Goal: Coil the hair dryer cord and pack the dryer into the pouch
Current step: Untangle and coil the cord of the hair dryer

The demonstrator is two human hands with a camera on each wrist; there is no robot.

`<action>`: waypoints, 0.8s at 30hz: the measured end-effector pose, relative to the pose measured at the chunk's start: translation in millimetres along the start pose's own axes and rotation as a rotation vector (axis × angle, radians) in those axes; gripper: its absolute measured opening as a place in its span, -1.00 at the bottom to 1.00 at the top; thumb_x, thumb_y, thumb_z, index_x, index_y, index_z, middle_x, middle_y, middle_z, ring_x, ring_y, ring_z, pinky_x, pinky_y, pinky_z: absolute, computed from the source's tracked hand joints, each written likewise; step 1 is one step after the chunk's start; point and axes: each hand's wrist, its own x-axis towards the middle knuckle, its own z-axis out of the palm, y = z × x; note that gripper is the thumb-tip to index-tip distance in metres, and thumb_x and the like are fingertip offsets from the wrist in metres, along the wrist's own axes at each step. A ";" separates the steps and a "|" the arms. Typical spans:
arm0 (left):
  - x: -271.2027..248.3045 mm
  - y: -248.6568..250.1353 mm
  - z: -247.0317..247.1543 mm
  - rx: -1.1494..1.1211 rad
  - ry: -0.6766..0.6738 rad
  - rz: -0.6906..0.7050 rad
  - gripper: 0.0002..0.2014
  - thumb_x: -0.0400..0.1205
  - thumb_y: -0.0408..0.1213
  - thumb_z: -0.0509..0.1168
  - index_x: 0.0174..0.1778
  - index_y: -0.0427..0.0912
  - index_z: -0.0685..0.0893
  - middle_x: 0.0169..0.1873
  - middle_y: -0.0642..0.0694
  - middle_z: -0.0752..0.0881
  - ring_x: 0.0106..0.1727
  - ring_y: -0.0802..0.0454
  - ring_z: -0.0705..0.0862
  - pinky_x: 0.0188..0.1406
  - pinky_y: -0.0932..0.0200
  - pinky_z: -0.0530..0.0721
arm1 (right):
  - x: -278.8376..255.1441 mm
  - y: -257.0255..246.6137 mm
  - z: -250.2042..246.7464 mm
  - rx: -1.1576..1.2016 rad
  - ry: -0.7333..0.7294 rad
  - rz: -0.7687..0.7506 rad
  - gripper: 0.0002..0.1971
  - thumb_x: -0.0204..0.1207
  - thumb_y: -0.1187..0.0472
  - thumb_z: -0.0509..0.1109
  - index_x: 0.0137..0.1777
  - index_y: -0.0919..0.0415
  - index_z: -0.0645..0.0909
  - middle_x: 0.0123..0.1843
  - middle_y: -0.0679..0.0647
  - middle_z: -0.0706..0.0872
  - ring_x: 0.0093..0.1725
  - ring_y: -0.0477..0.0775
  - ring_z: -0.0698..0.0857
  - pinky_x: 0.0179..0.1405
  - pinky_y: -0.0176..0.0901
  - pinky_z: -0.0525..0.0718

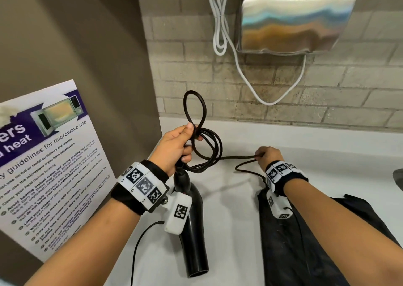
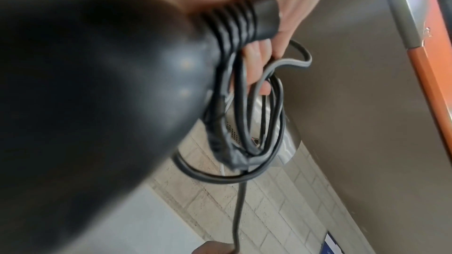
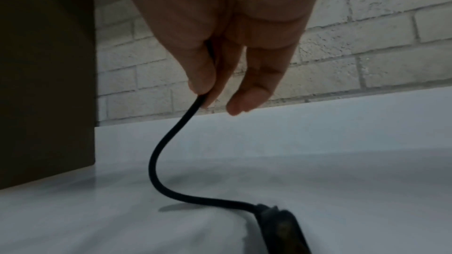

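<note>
- Nearest on the white counter, toward its front edge: black pouch lying flat at the right, partly under the right forearm.
- Left of the pouch: black hair dryer, nozzle pointing at the front edge, cord end gripped in the left hand. Whether the body rests on the counter, cannot tell.
- Left hand: fingers curled round the dryer's ribbed cord collar and several gathered loops of black cord; one loop stands up above the thumb.
- Right hand, mid-counter: thumb and forefinger pinching a single cord strand; other fingers loosely bent. Strand runs taut-ish across to the loops.
- Below the right hand: cord sags to the counter and ends in the plug, lying flat.
- Left side: microwave poster on the brown panel.
- Farthest: brick wall, steel hand dryer with white cable.
</note>
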 end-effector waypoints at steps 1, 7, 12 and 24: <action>0.0 0.1 -0.7 0.022 0.004 0.006 -0.75 0.72 -0.19 0.07 -0.08 -0.16 0.63 -0.34 -0.01 0.65 -0.69 0.25 0.18 -0.73 0.42 0.20 | -3.5 -1.7 -1.5 -0.007 -0.007 -0.042 -0.79 0.43 0.44 0.27 -0.06 0.21 0.68 0.02 0.25 0.74 0.06 0.29 0.68 0.00 -0.22 0.55; 1.0 0.0 -0.3 0.041 0.018 0.038 -0.78 0.72 -0.23 0.07 -0.10 -0.13 0.61 -0.28 -0.04 0.62 -0.69 0.26 0.18 -0.73 0.43 0.23 | -51.9 -46.3 -16.3 -0.445 -0.202 -0.592 -0.41 0.41 0.05 0.41 0.45 -0.04 0.33 0.38 -0.01 0.54 0.45 0.07 0.41 0.59 0.12 0.09; 0.0 -1.6 9.1 0.064 -0.019 0.057 -0.79 0.72 -0.25 0.07 -0.09 -0.09 0.62 -0.30 0.00 0.61 -0.68 0.26 0.19 -0.73 0.43 0.23 | -91.8 -72.6 3.3 -0.032 -0.491 -0.630 -0.78 0.61 0.20 0.20 0.21 0.03 0.54 -0.13 -0.04 0.71 -0.18 0.01 0.63 -0.04 -0.21 0.51; -3.7 0.9 5.0 0.035 -0.096 0.100 -0.74 0.73 -0.27 0.01 -0.07 -0.01 0.60 -0.32 0.00 0.49 -0.63 0.22 0.16 -0.66 0.39 0.20 | -36.3 -41.6 11.3 0.223 -0.228 -0.084 -0.75 0.57 0.39 0.12 -0.20 0.17 0.59 -0.30 0.14 0.60 -0.32 0.06 0.52 -0.38 -0.35 0.47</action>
